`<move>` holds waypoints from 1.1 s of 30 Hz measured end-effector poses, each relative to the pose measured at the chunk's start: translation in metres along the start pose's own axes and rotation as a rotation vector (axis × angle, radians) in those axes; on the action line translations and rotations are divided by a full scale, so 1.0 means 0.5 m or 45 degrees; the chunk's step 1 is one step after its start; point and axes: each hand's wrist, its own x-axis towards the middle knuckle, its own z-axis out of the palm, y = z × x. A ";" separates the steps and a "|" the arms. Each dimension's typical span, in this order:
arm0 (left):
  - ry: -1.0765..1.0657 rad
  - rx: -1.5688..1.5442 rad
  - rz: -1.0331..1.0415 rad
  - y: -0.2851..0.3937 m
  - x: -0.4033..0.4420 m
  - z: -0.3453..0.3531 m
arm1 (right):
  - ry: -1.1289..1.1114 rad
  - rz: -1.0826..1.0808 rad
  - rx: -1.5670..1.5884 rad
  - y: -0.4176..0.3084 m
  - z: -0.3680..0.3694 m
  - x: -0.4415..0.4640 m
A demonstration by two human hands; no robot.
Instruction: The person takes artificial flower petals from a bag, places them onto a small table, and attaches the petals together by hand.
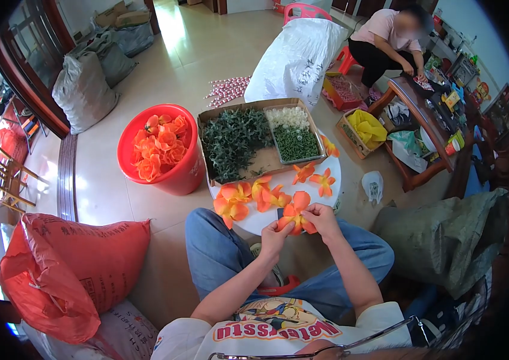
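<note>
Shirt [278,331], red sack [101,255] and white sack [299,54] bear lettering, not surely legible.

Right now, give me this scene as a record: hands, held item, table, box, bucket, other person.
left_hand: left hand, gripping orange flower piece
right_hand: right hand, gripping the same piece
table: white table; loose orange petals between box and hands
box: cardboard box, holding dark green leaves and a tray of green pieces and whitish pieces
bucket: red bucket, left of box, holding orange flowers
other_person: seated person, far right, leaning forward; handled item unclear
</note>
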 end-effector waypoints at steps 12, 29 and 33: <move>0.013 -0.025 0.087 -0.032 -0.013 -0.045 | 0.433 -0.903 -0.617 -0.038 0.018 -0.039; -0.235 -0.490 -0.083 -0.117 0.022 -0.069 | 0.115 -1.054 -0.790 0.013 0.034 -0.034; -0.046 -0.079 0.149 -0.072 -0.026 -0.063 | 0.171 -1.009 -0.814 0.010 0.024 -0.059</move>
